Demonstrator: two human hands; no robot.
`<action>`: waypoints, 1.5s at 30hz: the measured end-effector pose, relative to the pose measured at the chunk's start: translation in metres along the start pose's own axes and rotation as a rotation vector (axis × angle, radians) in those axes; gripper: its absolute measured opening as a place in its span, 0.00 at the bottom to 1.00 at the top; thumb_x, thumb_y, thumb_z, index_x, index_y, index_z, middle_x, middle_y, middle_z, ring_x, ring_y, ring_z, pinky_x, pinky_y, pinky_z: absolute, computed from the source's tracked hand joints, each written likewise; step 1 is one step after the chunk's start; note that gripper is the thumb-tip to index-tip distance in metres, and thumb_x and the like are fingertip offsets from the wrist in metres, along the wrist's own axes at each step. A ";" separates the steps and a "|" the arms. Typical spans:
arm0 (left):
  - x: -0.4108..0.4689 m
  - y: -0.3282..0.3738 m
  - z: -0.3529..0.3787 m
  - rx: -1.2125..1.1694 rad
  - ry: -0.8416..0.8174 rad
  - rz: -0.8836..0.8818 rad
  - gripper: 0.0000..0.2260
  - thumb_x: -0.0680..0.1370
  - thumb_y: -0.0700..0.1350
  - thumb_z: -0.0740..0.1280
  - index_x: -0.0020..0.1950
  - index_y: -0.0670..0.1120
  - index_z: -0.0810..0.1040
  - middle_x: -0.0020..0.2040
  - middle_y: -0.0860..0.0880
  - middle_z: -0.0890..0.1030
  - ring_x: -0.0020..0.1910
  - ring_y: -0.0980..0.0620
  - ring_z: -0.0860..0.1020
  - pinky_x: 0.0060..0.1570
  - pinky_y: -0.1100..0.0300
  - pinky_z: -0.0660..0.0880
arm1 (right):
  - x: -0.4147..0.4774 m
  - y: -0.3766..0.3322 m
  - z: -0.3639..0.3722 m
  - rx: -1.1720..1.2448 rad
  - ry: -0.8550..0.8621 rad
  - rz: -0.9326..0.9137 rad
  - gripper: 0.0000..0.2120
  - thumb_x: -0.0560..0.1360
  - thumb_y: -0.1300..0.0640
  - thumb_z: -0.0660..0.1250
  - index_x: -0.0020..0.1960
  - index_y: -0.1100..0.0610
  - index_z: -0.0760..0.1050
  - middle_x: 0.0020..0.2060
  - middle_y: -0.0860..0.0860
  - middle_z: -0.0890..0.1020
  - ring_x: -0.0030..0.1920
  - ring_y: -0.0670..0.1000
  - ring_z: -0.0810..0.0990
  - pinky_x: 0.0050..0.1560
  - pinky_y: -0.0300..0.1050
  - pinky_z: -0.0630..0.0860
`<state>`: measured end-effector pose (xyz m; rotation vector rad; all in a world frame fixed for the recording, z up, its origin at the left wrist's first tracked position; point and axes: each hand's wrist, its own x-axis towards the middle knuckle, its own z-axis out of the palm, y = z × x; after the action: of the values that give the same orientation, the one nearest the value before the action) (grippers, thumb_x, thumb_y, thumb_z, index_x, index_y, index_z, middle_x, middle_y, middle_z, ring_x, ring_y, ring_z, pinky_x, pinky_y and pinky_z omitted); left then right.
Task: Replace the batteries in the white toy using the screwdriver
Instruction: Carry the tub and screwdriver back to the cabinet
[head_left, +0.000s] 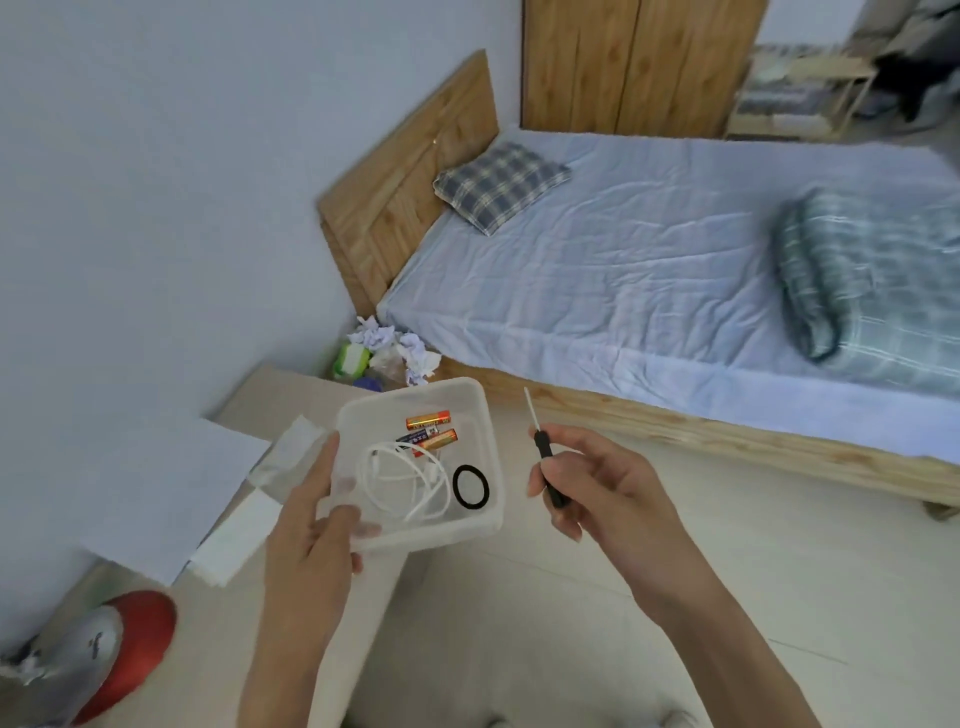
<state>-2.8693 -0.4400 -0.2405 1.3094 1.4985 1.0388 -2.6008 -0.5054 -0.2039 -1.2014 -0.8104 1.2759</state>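
Nearest the lens, two bare forearms rose from the bottom edge. At the far left lay a blurred silver-and-red object (98, 654); I could not tell what it was. Beyond it a sheet of paper (171, 499) and two pale packets (234, 540) rested on a low tan surface (270, 387). The white toy could not be picked out with any certainty; it may have been among those pale things, or out of view.

The left hand (311, 530) gripped the near corner of a translucent plastic container (483, 415), thumb over the rim and fingers curled beneath, holding it up. Inside lay three batteries (428, 431) together at the far side, a coiled white cable (405, 478) and a black ring (471, 486) beside it.

Just right of the container, apart from it, the right hand (597, 488) closed its fingers round the black handle of the screwdriver (543, 447), shaft pointing up and away. A bed (675, 260) filled the right.

By my reading, this was the gathering step: tool in hand, batteries not yet taken, no screw touched. Next the container would likely need setting down to free the left hand for the toy, so its battery cover faces the screwdriver tip.
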 end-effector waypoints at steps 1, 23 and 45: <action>0.000 0.006 0.018 0.007 -0.040 0.013 0.32 0.84 0.33 0.61 0.77 0.68 0.73 0.67 0.53 0.81 0.47 0.44 0.87 0.36 0.51 0.79 | -0.007 -0.004 -0.017 0.003 0.040 -0.014 0.12 0.83 0.65 0.67 0.65 0.58 0.81 0.42 0.61 0.85 0.35 0.56 0.70 0.35 0.46 0.69; -0.162 0.140 0.507 0.082 -0.861 0.267 0.34 0.83 0.32 0.60 0.78 0.69 0.70 0.73 0.45 0.78 0.42 0.58 0.85 0.33 0.58 0.77 | -0.219 -0.085 -0.437 0.062 0.838 -0.208 0.09 0.84 0.67 0.65 0.62 0.62 0.80 0.38 0.58 0.84 0.33 0.56 0.69 0.34 0.44 0.68; -0.249 0.276 0.962 0.135 -1.402 0.523 0.36 0.83 0.37 0.62 0.75 0.79 0.67 0.63 0.55 0.82 0.45 0.40 0.84 0.48 0.39 0.80 | -0.234 -0.171 -0.769 0.153 1.439 -0.293 0.08 0.84 0.65 0.65 0.61 0.64 0.81 0.38 0.59 0.84 0.33 0.56 0.70 0.34 0.45 0.66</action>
<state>-1.8534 -0.6155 -0.2217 1.9240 0.1502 0.0848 -1.8660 -0.8728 -0.1852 -1.4154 0.1913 0.0317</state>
